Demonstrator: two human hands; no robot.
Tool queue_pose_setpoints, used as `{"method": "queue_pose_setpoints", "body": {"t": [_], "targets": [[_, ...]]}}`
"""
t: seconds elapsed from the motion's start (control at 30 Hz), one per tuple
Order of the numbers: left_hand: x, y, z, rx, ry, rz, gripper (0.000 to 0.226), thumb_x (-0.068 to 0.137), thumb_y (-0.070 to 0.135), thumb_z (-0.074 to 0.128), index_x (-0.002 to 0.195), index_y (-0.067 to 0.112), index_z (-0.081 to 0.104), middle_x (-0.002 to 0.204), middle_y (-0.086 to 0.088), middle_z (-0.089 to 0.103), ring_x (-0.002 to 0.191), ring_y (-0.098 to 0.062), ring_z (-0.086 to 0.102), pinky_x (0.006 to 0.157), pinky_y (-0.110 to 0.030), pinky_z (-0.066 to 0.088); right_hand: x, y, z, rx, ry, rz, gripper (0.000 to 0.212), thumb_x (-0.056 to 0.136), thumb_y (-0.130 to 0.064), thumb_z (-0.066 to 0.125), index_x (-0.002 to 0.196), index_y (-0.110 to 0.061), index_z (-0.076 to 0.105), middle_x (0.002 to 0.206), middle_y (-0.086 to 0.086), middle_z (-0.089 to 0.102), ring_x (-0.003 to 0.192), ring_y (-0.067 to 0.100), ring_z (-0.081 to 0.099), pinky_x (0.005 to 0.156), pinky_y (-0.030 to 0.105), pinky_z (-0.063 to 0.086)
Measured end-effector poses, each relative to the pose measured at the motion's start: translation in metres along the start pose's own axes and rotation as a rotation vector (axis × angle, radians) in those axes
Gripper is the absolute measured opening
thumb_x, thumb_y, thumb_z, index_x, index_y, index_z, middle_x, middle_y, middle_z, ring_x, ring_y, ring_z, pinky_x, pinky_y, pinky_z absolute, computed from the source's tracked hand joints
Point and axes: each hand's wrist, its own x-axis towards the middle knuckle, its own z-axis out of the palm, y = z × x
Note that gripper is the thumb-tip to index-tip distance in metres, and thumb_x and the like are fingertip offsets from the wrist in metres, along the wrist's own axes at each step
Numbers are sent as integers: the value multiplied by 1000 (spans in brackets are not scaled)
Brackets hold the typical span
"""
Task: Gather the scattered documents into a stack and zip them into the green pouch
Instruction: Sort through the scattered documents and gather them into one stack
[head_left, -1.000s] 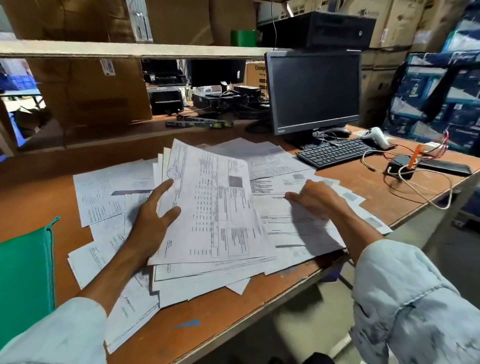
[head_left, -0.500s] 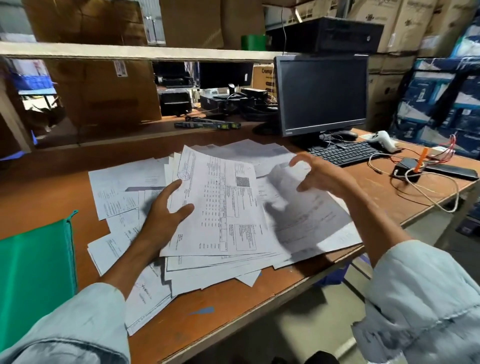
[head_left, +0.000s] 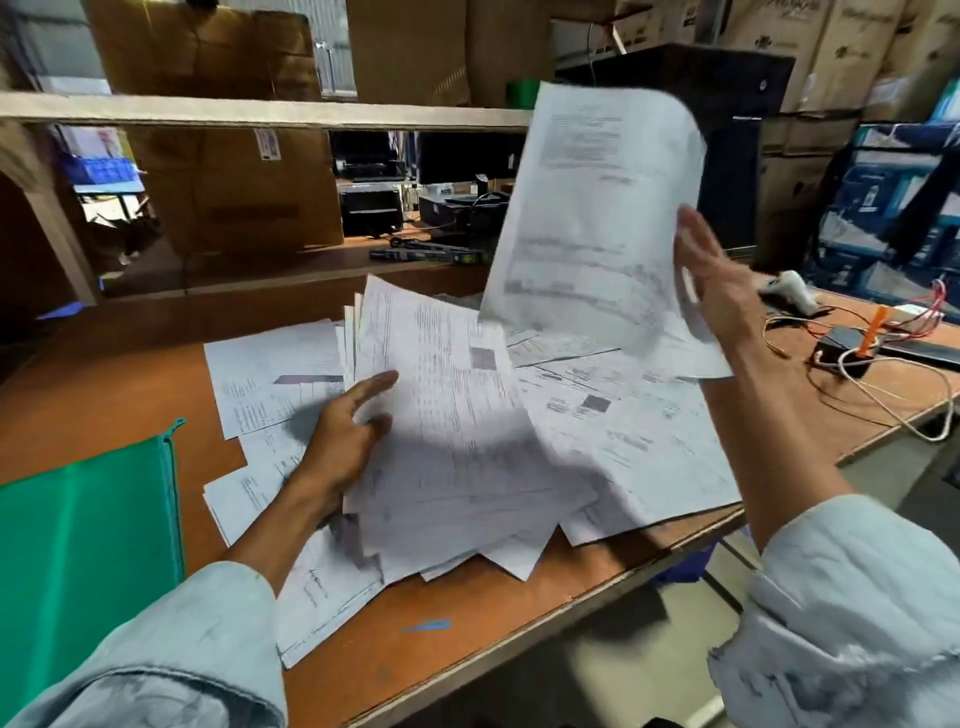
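Printed white documents (head_left: 618, 431) lie fanned over the middle of the brown table (head_left: 119, 395). My left hand (head_left: 343, 441) grips the left edge of a thick bundle of sheets (head_left: 457, 452), thumb on top, the bundle tilted up from the table. My right hand (head_left: 722, 291) holds a few sheets (head_left: 592, 218) raised upright in the air above the pile, blurred by motion. The green pouch (head_left: 83, 545) lies flat at the table's left front, its zip edge facing the papers. More loose sheets (head_left: 270, 384) lie under and left of my left hand.
A black monitor (head_left: 727, 150) and PC case stand at the back right, mostly hidden by the raised sheets. A tangle of cables with a black adapter (head_left: 841, 348) and a white scanner (head_left: 792, 291) lie at the right. A shelf board (head_left: 260, 111) spans the back. The table's front edge runs diagonally.
My right hand has lifted a few sheets from the right of the pile high into the air. My left hand has kept its grip on the bundle, which has tilted up slightly.
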Motion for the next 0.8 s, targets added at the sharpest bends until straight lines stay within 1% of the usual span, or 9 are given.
{"method": "queue_pose_setpoints", "body": {"t": [0.07, 0.13, 0.2, 0.3, 0.37, 0.43, 0.57, 0.67, 0.8], "targets": [[1, -1, 0, 7, 11, 11, 47, 96, -4, 54, 137, 20, 58, 140, 13, 48, 133, -6, 39, 106, -20, 30, -8, 32, 3, -151, 32, 87, 26, 80, 6, 66, 94, -13, 76, 83, -9, 75, 73, -1, 67, 66, 12, 51], [0, 3, 2, -54, 21, -7, 38, 101, 6, 50, 136, 20, 59, 142, 10, 50, 132, -4, 41, 101, -12, 34, -20, 68, 8, -582, -57, 51, 31, 75, 10, 71, 101, -7, 75, 82, -2, 73, 66, 5, 64, 62, 20, 50], [-1, 7, 4, -147, 30, -35, 36, 106, 27, 41, 135, 19, 61, 142, 9, 53, 134, -5, 43, 104, -10, 35, -32, 93, 17, -826, -165, 43, 32, 72, 8, 73, 98, -11, 77, 89, 2, 73, 70, 9, 65, 60, 19, 50], [-5, 8, 1, -302, 14, -106, 53, 100, 56, 36, 132, 25, 63, 131, 8, 64, 122, -4, 58, 107, -27, 43, -36, 119, 37, -1006, -238, 83, 28, 77, 2, 75, 101, -13, 76, 111, 6, 70, 93, 21, 66, 48, 9, 45], [-4, 6, -1, -487, -71, -184, 47, 97, 48, 48, 134, 21, 60, 126, -3, 69, 115, -24, 66, 101, -44, 49, -37, 135, 49, -1057, -262, 106, 28, 79, 3, 75, 104, -11, 75, 130, 10, 62, 112, 31, 60, 45, 5, 43], [-4, 5, 1, -494, -126, -170, 39, 96, 21, 59, 135, 18, 57, 126, -9, 69, 110, -34, 68, 93, -51, 53, -38, 147, 56, -1126, -307, 83, 30, 79, 4, 75, 106, -9, 73, 135, 12, 59, 119, 35, 57, 53, 6, 48], [3, -8, 1, -381, -65, -115, 71, 88, -8, 64, 144, 29, 42, 132, -2, 65, 114, -30, 66, 82, -45, 59, -26, 149, 42, -1166, -300, 61, 29, 88, -13, 71, 116, -11, 64, 122, 14, 66, 98, 26, 65, 54, 17, 47], [7, -15, -1, -388, -75, -70, 102, 77, -6, 75, 149, 44, 24, 144, 6, 53, 120, -18, 59, 82, -40, 59, -9, 138, 9, -1334, -175, 68, 36, 95, -30, 63, 122, -7, 57, 119, 16, 66, 105, 29, 62, 80, 32, 51], [8, -12, 1, -395, -100, -138, 76, 88, -9, 63, 144, 39, 45, 138, 6, 58, 116, -22, 64, 73, -34, 61, -2, 125, -33, -1855, -250, 201, 64, 93, -62, 35, 128, -12, 54, 129, 13, 58, 118, 34, 52, 95, 47, 43]]}}
